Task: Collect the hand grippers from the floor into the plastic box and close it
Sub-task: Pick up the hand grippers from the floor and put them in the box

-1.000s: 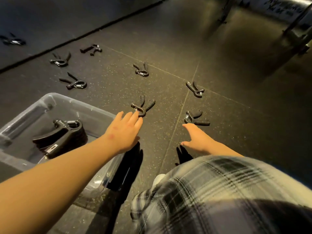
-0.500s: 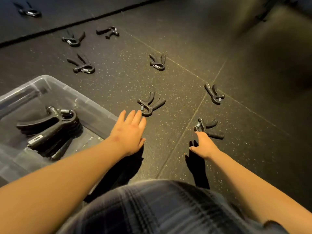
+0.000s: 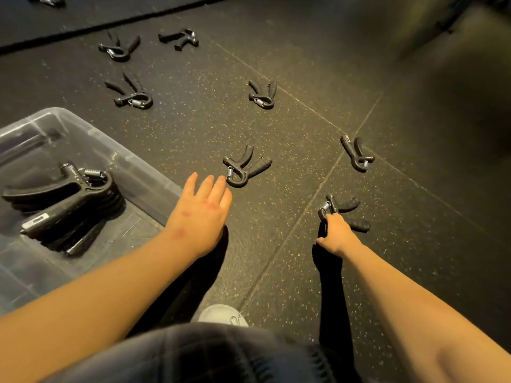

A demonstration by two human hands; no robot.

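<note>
Rubber floor (image 3: 304, 78) — my right hand (image 3: 336, 236) clamps its fingers (image 3: 333, 220) on one hand gripper (image 3: 349, 205) lying there; my left hand (image 3: 201, 214), fingers straight, sits beside a second gripper (image 3: 243, 168), near the plastic box (image 3: 110, 142)

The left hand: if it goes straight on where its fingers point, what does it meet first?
Probably the hand gripper on the floor just beyond the left hand; whether they touch is unclear.

Floor's (image 3: 304, 64) dark rubber gym tiling with yellowish flecks, thin seams (image 3: 312, 211) crossing it, and dim warm light overall.
</note>
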